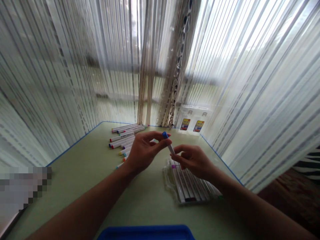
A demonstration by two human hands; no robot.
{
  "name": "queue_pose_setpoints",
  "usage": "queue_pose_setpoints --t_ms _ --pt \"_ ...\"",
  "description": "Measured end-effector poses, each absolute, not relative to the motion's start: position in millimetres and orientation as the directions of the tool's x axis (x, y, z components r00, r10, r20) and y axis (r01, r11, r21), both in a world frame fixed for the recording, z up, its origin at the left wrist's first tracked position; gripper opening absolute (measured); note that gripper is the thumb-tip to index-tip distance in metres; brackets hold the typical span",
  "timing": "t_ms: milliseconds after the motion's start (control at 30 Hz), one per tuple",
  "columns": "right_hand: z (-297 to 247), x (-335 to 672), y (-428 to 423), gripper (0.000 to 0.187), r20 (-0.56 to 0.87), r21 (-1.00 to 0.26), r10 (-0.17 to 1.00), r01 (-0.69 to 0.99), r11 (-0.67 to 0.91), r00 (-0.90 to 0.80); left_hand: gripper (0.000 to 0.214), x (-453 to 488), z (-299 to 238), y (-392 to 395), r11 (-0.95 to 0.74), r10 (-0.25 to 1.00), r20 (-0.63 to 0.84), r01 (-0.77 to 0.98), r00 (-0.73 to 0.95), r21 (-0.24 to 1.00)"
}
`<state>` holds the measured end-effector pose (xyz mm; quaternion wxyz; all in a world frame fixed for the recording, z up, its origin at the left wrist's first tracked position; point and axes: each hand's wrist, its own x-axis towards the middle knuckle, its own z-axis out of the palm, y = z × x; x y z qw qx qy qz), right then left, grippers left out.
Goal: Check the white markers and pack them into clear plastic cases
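Observation:
A white marker with a blue cap [171,146] is held tilted between both hands above the table. My left hand [145,146] pinches it near the blue end, thumb and fingers closed. Lower on the barrel, the fingertips of my right hand [193,160] grip the other end. Beneath my right hand lies a clear plastic marker case [168,180], with several white markers [186,186] lined up in it. Loose markers with coloured ends [122,137] are spread on the table beyond and left of my left hand, which partly hides them.
The pale green table [82,180] has a blue edge. At its back right stands a clear case [192,115] with two labels. A blue tray-like object [147,231] shows at the bottom. String curtains [115,66] hang behind, and a blurred-out object [20,196] is at left.

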<state>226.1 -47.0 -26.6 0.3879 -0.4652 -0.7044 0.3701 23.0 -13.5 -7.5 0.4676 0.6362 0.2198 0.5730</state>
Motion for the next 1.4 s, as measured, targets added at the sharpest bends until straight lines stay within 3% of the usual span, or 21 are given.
queue_pose_setpoints --t_ms 200,667,1267,1400 --pt "-24.4 226.8 -47.7 0.026 0.235 -0.838 0.940 0.438 0.324 -0.247 0.016 22.4 -3.3 -21.2 -0.529 0.745 0.564 -0.200 0.356 0.825" --pt "-23.2 228.8 -47.1 0.036 0.235 -0.870 0.941 0.379 0.316 -0.243 0.024 22.2 -3.0 -26.1 -0.594 0.647 0.576 -0.144 0.500 0.792" --pt "-22.6 231.1 -46.9 0.038 0.241 -0.856 0.937 0.399 0.328 -0.254 0.024 24.2 -1.6 -28.8 -0.595 0.638 0.576 -0.147 0.511 0.790" --pt "-23.0 232.1 -47.8 0.040 0.232 -0.844 0.948 0.440 0.307 -0.217 0.022 24.2 -2.1 -25.8 -0.574 0.704 0.567 -0.128 0.427 0.809"
